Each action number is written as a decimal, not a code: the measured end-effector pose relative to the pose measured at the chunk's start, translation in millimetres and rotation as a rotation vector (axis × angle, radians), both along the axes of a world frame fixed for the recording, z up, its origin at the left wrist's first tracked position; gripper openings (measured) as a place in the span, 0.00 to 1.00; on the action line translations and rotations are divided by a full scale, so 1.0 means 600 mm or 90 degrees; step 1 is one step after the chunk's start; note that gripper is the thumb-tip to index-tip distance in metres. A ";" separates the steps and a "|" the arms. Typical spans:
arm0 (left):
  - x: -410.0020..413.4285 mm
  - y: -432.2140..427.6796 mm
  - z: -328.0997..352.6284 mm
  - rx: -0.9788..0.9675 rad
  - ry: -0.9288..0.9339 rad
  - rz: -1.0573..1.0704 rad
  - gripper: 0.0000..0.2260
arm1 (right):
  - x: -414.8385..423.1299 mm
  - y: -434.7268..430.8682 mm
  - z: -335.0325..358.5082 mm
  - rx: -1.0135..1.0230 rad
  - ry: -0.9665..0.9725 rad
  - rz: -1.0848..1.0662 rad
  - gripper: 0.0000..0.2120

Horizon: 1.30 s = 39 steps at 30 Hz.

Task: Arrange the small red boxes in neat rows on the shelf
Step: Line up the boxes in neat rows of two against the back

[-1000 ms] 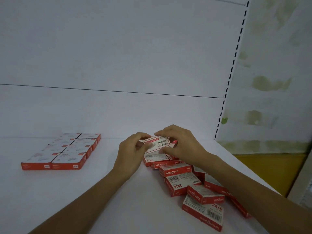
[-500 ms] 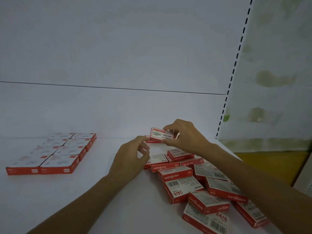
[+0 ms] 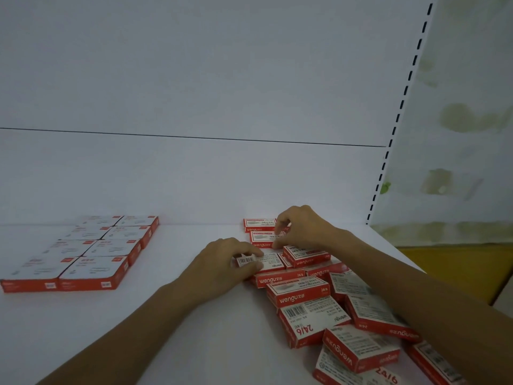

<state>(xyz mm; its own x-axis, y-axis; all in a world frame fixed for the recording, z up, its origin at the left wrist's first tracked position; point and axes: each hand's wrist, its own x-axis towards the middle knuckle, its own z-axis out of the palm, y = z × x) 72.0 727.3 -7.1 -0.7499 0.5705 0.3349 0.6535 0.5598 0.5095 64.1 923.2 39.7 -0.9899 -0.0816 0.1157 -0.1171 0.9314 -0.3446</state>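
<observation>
**Stock:** small red-and-white cardboard boxes (image 3: 298, 294), a loose heap on the right of the white shelf (image 3: 180, 329).

**Placed:** two, in a file against the white back panel (image 3: 194, 176). The rear box (image 3: 258, 224) is at the panel and the second box (image 3: 262, 238) touches its front. The box I held in the air half a second ago is now down on the shelf. My right hand (image 3: 302, 229) has its fingers clamped on the second box's right end.

**In hand:** my left hand (image 3: 222, 262), empty a moment ago, now has its fingers pinched on the barcode-labelled box (image 3: 261, 261) at the heap's far end.

**Elsewhere:** a block of flat red-edged packs (image 3: 83, 254), well apart to the left.

**Reading:** a new row looks just begun, the next box is taken up, and most of the heap is still unsorted.
</observation>
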 end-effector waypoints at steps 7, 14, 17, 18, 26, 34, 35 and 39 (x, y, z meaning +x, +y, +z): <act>-0.013 -0.022 0.000 -0.061 0.016 -0.071 0.19 | -0.004 0.014 -0.005 -0.033 0.010 0.017 0.09; -0.016 -0.018 -0.011 -0.016 0.063 -0.028 0.21 | -0.018 0.008 -0.018 -0.053 0.017 -0.009 0.06; -0.018 -0.018 -0.012 -0.015 0.066 -0.009 0.22 | -0.023 0.009 -0.019 -0.032 0.018 -0.003 0.07; -0.019 -0.017 -0.013 -0.012 0.063 0.002 0.23 | -0.024 0.009 -0.020 -0.031 0.021 -0.002 0.07; -0.017 -0.015 -0.014 -0.050 0.071 0.111 0.18 | -0.019 0.008 -0.027 -0.043 0.062 -0.009 0.09; -0.016 -0.015 -0.014 -0.031 0.069 0.094 0.18 | -0.019 0.005 -0.032 -0.076 0.071 -0.021 0.08; -0.015 -0.015 -0.014 -0.031 0.070 0.093 0.18 | -0.020 0.005 -0.032 -0.077 0.073 -0.024 0.07; -0.017 -0.016 -0.013 -0.021 0.076 0.084 0.17 | -0.016 0.006 -0.030 -0.063 0.084 -0.009 0.08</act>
<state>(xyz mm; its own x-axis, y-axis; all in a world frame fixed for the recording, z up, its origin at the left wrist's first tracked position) 61.9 717.6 -14.6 -0.7753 0.4816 0.4087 0.6277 0.6597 0.4132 54.5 926.8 21.5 -0.9665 -0.0502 0.2518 -0.1552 0.8955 -0.4170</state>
